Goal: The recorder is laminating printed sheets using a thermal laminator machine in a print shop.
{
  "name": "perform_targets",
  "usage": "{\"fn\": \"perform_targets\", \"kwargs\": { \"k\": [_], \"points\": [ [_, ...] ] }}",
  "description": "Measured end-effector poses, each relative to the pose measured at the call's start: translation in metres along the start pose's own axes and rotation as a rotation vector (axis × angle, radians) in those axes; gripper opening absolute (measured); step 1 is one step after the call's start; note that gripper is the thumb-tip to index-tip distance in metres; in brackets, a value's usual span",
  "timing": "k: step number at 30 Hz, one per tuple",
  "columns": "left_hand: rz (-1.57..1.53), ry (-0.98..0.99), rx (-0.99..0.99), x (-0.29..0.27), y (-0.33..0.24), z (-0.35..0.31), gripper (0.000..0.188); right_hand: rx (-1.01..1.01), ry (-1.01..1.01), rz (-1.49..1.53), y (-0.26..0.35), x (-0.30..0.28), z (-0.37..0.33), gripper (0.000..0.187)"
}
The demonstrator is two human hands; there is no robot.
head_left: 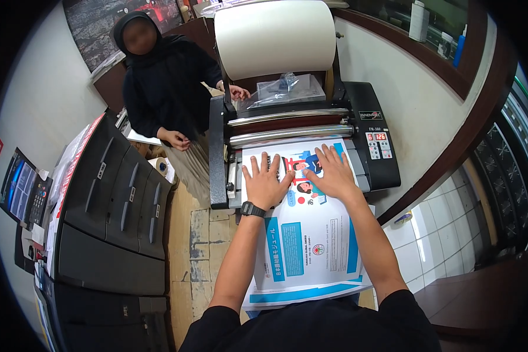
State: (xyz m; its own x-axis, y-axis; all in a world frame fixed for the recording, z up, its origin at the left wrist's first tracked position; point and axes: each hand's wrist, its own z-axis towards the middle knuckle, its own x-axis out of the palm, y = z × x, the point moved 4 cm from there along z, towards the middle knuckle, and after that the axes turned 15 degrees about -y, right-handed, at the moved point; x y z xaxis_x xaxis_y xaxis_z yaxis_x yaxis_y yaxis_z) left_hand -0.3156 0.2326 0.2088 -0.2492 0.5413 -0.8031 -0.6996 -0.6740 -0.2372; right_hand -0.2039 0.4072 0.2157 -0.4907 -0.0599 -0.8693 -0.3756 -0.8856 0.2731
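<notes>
While both hands pressed on it, the printed sheet (311, 214) lay face up on the feed bed of the laminator (372, 111), its far end up against the front chrome roller (293, 136). Whether the leading edge had entered the nip could not be told from this angle. The near end ran out past the bed toward the person's lap, above more blue-bordered sheets (311, 294); their number was unclear.

Left hand (268, 185): palm down, fingers spread, nothing grasped, on the left part of the sheet; black wristwatch (253, 209) at that wrist. Right hand (336, 176): likewise flat and spread, holding nothing, on the right part, with its thumb pointing inward over the cartoon figures.

Step in hand, as judged: squaring and feeding the sheet into the rollers. The next move appeared to call for light, even pressure from both palms, keeping the sheet straight and unwrinkled, with the fingertips well clear of the nip.

Beyond the front roller sat a second chrome roller (293, 116), then loose clear film (281, 94), and above these a large pale roll (276, 41). The control panel (378, 145) to the right showed lit red digits. A co-worker (164, 88) stood at the far left, one hand near the machine's rear. A dark office printer (100, 252) filled the left side.
</notes>
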Motion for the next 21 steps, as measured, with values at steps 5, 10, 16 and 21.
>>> {"fn": "perform_targets", "kwargs": {
  "k": [5,10,16,21],
  "points": [
    [0.005,0.004,0.003,0.003,0.001,0.001,0.076,-0.006,-0.011,0.001,-0.002,0.003,0.002,0.088],
    [0.035,0.007,0.021,0.003,-0.001,0.005,0.076,-0.008,-0.046,0.015,-0.002,0.001,0.003,0.087],
    [0.071,-0.029,0.055,-0.002,-0.002,0.007,0.074,-0.054,-0.239,0.173,0.000,-0.012,-0.001,0.060],
    [-0.028,0.048,0.132,-0.026,0.003,0.011,0.061,0.208,-0.514,0.506,-0.041,-0.064,0.000,0.024]
  ]
}}
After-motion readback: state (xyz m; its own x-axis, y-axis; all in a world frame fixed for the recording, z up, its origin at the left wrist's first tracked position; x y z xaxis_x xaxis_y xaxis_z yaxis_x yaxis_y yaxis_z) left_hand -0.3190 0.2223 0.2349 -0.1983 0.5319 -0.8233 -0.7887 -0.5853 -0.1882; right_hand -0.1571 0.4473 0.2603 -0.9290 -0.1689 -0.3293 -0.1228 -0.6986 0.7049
